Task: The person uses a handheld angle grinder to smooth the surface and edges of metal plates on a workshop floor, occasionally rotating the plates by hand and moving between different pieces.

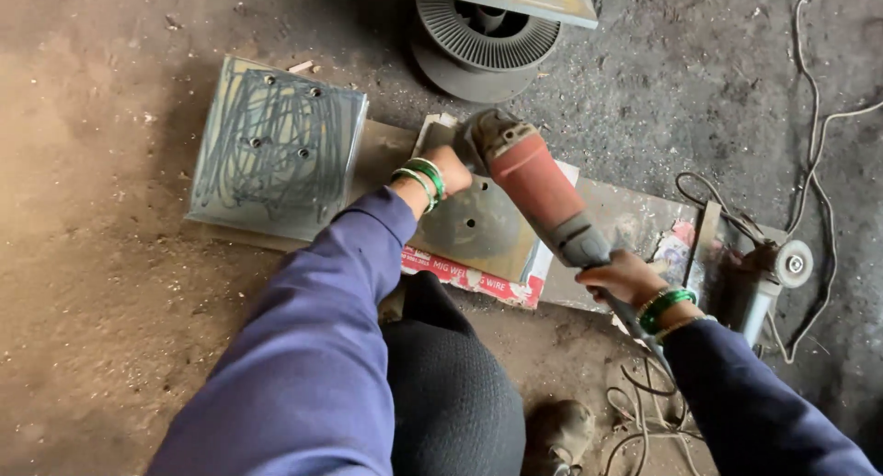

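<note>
A red and grey angle grinder (538,186) lies across a square metal plate (474,228) with small holes. My left hand (449,168), with green bangles at the wrist, grips the grinder near its head at the plate's far edge. My right hand (625,275), also with green bangles, is closed around the grinder's grey rear handle. The plate rests on a flat cardboard box (478,278) with a red edge. The grinder's disc is hidden behind its head.
A second metal plate (276,149) covered in scribbles lies to the left. A wire spool (483,39) sits at the top under a metal sheet. Another grinder (768,278) lies at the right, with cables (814,177) on the dusty floor. My knee (451,384) is below.
</note>
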